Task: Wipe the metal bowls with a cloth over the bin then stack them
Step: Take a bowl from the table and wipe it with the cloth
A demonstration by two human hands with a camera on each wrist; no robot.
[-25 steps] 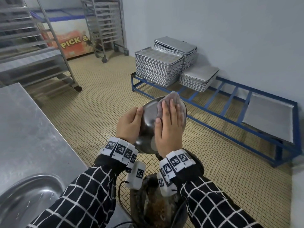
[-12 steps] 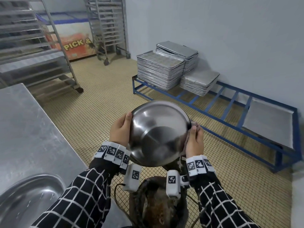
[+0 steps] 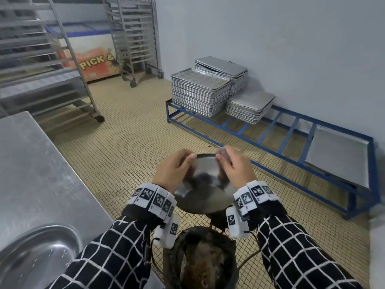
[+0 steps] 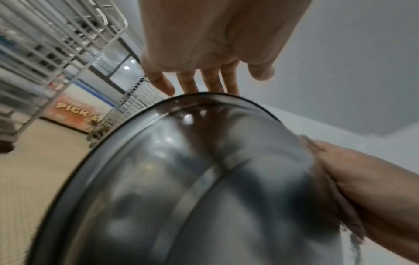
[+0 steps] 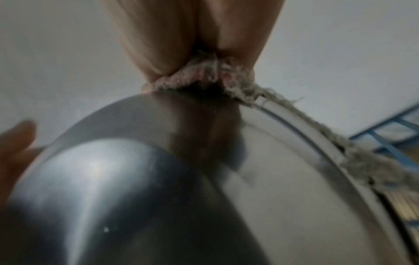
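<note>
A metal bowl (image 3: 205,184) is held in the air over the dark bin (image 3: 200,257), tipped, with both hands at its far rim. My left hand (image 3: 187,161) grips the rim on the left, fingers hooked over the edge (image 4: 204,86). My right hand (image 3: 223,157) pinches a frayed pinkish-grey cloth (image 3: 221,152) against the rim on the right (image 5: 199,71). The bowl's rounded outside (image 4: 204,179) fills both wrist views (image 5: 158,179). The cloth (image 5: 294,114) trails along the rim. A second metal bowl (image 3: 35,259) sits on the steel table at lower left.
The steel table (image 3: 31,174) runs along my left. A blue floor rack (image 3: 291,130) by the wall carries stacks of baking trays (image 3: 200,92). Wheeled tray racks (image 3: 135,38) stand at the back. Tiled floor lies open between table and rack.
The right hand first pressed the cloth flat inside the bowl, then moved to its right edge. Now the bowl has tipped flatter and lower, and both hands sit at its far rim.
</note>
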